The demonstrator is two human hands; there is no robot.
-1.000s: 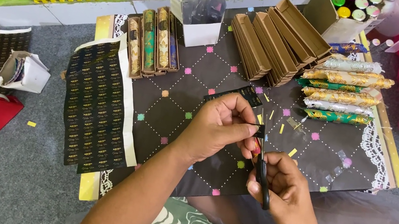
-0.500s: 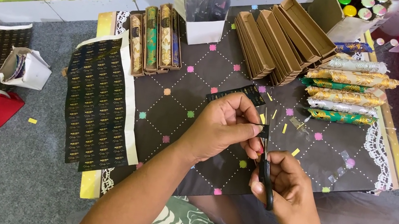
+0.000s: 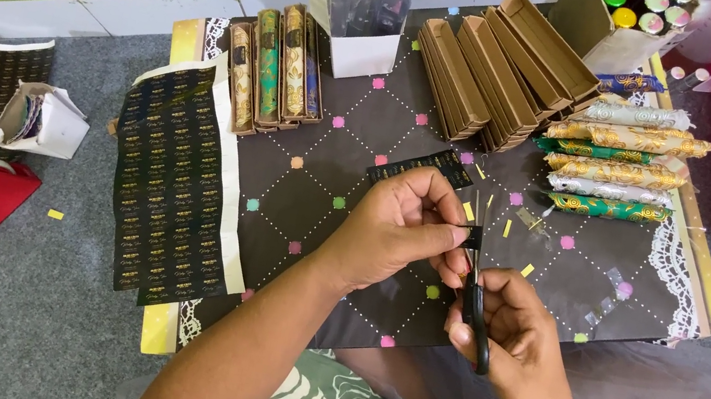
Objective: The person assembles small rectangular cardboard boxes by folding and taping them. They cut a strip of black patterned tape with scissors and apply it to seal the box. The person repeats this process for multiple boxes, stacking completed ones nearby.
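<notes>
Two hands work together over the dark patterned mat [image 3: 358, 132]. The left hand [image 3: 399, 227] pinches a small black sticker piece [image 3: 471, 238] between thumb and fingers, and the right hand [image 3: 520, 341] is closed around black scissors [image 3: 477, 294], whose blades point up at that piece. Six wrapped rolls [image 3: 620, 163] lie finished on the right, three more sit in brown trays [image 3: 275, 73], while several empty trays [image 3: 495, 68] wait, so I judge much work remains.
</notes>
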